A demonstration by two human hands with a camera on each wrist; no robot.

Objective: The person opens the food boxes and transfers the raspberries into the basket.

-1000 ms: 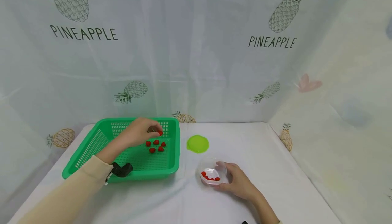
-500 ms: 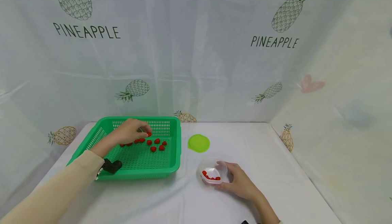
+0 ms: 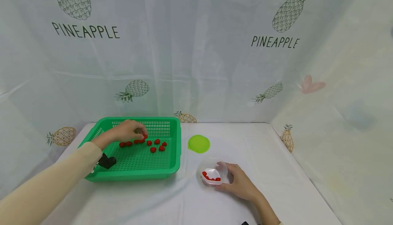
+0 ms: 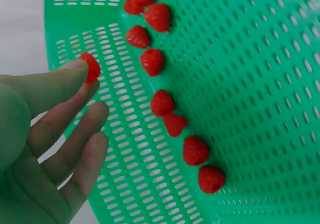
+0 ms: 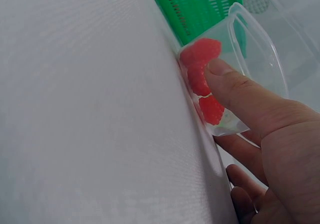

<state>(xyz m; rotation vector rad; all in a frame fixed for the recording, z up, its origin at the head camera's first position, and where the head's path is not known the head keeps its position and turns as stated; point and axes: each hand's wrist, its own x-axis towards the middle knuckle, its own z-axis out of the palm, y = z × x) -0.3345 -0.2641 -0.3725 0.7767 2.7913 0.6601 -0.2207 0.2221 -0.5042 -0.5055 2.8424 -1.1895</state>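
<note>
My left hand (image 3: 127, 131) is over the back of the green basket (image 3: 153, 174). Between thumb and forefinger it pinches a raspberry (image 4: 92, 67), held above the basket floor; the other fingers are loosely bent. Several raspberries (image 4: 196, 150) lie in a line along the basket's back wall in the left wrist view, and a few sit nearer its right side in the head view. On the table, my right hand (image 3: 241, 183) grips a clear plastic container (image 3: 215, 173) from its right side. Several raspberries (image 5: 211, 109) lie at the container's bottom, partly covered by the thumb in the right wrist view.
A round lime-green lid (image 3: 199, 144) lies flat on the white tablecloth (image 3: 245, 146), behind the container and right of the basket. A white curtain (image 3: 196, 64) with pineapple prints hangs behind the table.
My left hand has moved leftward over the basket, still pinching a raspberry, and raspberries on the basket's left part have come into view. The right hand and container stay where they were.
</note>
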